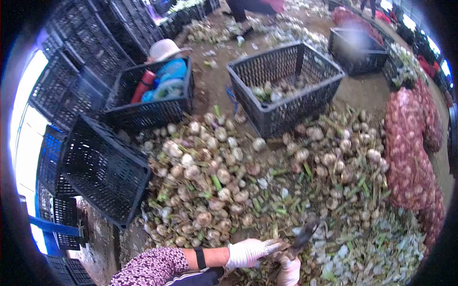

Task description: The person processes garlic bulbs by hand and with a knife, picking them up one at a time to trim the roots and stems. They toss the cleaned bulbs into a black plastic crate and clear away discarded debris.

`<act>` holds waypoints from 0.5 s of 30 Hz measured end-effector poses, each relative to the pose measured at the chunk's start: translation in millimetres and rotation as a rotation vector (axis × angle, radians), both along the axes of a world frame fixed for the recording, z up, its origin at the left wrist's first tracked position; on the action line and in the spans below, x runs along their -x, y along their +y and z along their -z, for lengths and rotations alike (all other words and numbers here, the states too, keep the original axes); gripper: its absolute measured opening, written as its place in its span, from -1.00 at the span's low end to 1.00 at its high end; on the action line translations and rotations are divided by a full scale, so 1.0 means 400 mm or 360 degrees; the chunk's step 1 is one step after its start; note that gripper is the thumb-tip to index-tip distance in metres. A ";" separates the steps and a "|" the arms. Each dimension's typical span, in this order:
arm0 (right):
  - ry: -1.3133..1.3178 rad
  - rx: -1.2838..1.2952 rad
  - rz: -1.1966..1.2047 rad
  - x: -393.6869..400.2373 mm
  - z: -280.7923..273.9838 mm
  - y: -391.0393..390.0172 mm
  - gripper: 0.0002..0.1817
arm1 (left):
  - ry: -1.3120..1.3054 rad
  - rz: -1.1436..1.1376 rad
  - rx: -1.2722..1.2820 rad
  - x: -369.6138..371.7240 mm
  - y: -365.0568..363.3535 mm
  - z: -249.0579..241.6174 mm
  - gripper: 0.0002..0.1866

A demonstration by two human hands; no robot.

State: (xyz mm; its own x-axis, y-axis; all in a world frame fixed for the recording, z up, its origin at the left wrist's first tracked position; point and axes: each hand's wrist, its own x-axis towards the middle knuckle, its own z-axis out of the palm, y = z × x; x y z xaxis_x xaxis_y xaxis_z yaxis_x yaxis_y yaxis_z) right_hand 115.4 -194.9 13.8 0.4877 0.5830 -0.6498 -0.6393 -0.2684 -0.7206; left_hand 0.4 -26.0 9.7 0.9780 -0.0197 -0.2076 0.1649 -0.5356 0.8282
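My left hand (250, 252), in a white glove, reaches in from the left with its fingers closed on a brownish garlic bulb (281, 248), partly hidden by the fingers. My right hand (289, 271), also gloved, is just beside it at the bottom of the head view. It grips a dark tool that looks like shears (305, 234), blurred and pointing up to the right. Beyond my hands lies a large heap of garlic bulbs (205, 167), with cut stems and leaf scraps among them. Pale trimmings (367, 248) cover the ground to the right.
A black crate (286, 107) with some garlic inside stands ahead. Another crate (148, 112) holds a red bottle and blue items, with a hat (164, 50) at its rim. A tilted crate (102, 167) is at left. Red mesh sacks of garlic (412, 157) line the right.
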 end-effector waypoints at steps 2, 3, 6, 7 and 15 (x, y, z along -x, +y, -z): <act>-0.0296 -0.0002 -0.0096 0.005 -0.047 0.016 -0.80 | 0.0123 -0.0081 -0.0023 0.032 -0.007 0.018 0.11; -0.0053 0.0131 -0.0037 0.003 -0.061 0.018 -0.83 | 0.0278 -0.0049 -0.0021 0.036 -0.008 0.010 0.07; -0.0083 -0.0047 -0.0204 0.010 -0.086 0.018 -0.72 | 0.0246 -0.0017 -0.0069 0.059 -0.021 -0.013 -0.02; -0.0160 -0.0073 -0.0267 0.015 -0.129 0.033 -0.70 | 0.0144 -0.0130 -0.0069 0.066 -0.022 -0.020 -0.09; 0.0061 -0.0119 -0.0663 0.003 -0.168 0.029 -0.68 | -0.0022 -0.0317 0.0067 0.099 -0.030 -0.048 -0.21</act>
